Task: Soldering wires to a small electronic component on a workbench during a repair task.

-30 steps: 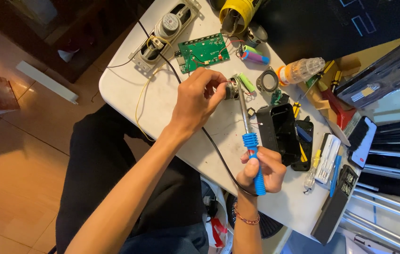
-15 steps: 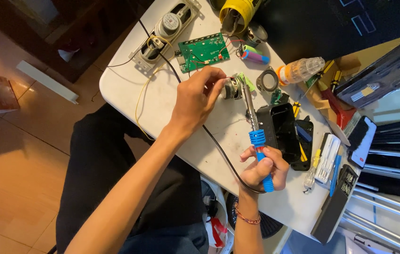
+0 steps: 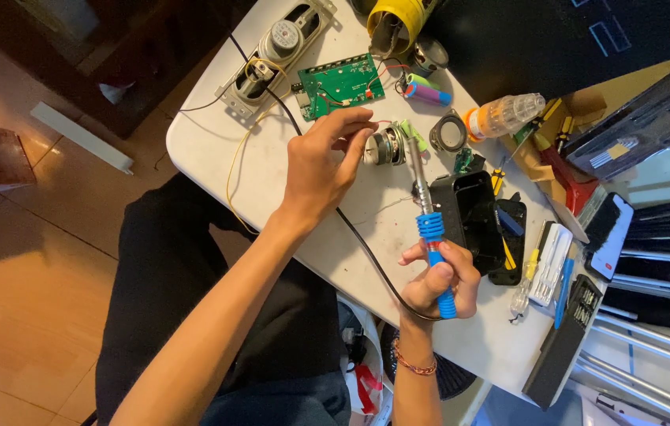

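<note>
Our right hand (image 3: 439,278) is clenched around the blue soldering iron (image 3: 428,217), tip at the small round speaker (image 3: 386,147) mid-bench. Our left hand (image 3: 321,162) pinches its thin wire there. The joint looks unfinished; the green circuit board (image 3: 341,84) waits farther off.

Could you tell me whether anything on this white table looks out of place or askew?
Mostly clutter. One oddity: the long oval grey speaker lies tilted at the white table's corner, its end past the edge. Nothing looks spilled or broken.

On the desk (image 3: 216,150), the circuit board (image 3: 341,85) lies near the far edge beside the long speaker (image 3: 272,55), the small round speaker (image 3: 386,147) sits mid-desk, and the open casing (image 3: 473,209) lies toward the right edge.
</note>
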